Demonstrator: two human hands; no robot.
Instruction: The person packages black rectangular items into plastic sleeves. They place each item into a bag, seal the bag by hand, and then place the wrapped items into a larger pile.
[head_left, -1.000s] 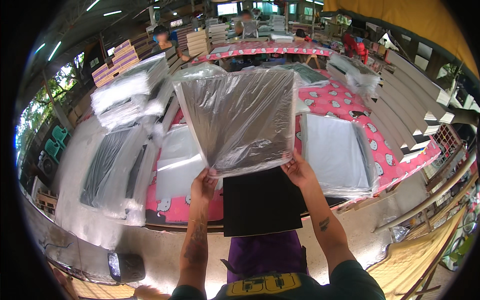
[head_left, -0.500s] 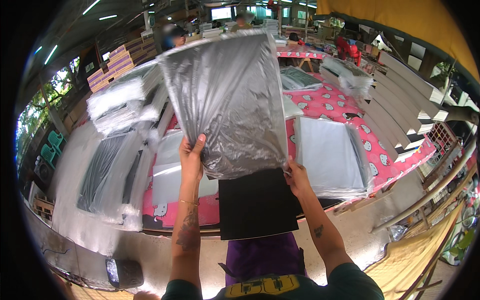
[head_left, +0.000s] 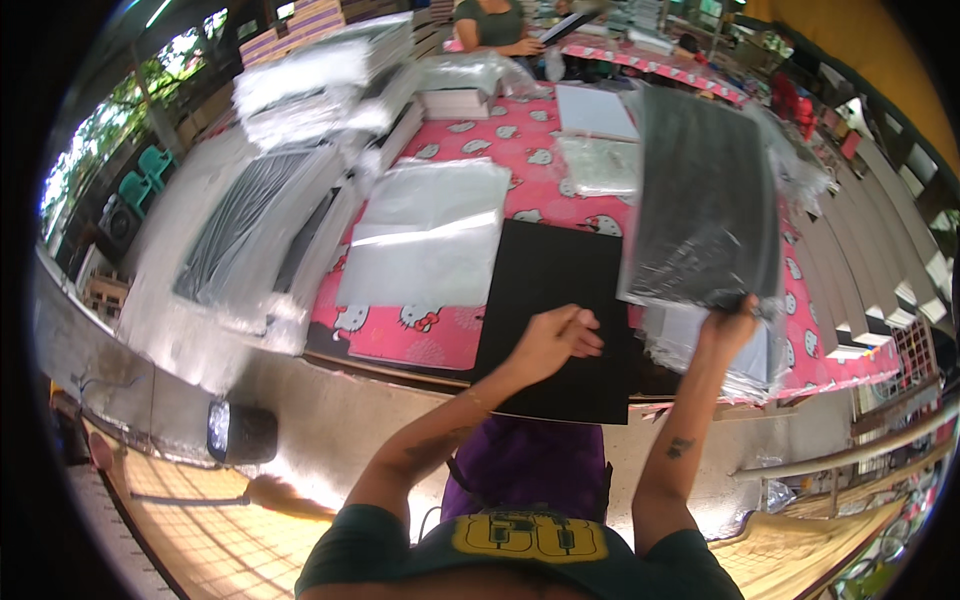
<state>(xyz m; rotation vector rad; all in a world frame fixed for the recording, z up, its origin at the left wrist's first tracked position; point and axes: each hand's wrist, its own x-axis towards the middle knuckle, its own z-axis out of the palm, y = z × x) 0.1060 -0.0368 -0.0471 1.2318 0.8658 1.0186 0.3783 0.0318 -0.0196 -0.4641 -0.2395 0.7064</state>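
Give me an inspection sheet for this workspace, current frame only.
Surface: long table under a pink cartoon-print cloth.
Job's things: flat black rectangular sheet at the near edge; clear plastic sleeve holding a dark sheet, lifted at right.
Clutter: stack of clear plastic bags beside the black sheet; bagged piles at left; more sleeves under the lifted one.
Grippers: left hand rests on the black sheet; right hand pinches the sleeve's lower edge.
Cables: nothing seen.
Surroundings: another person at the far end; green chairs outside.

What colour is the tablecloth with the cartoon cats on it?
The tablecloth is bright pink with white cartoon cat faces, best seen in the head view.
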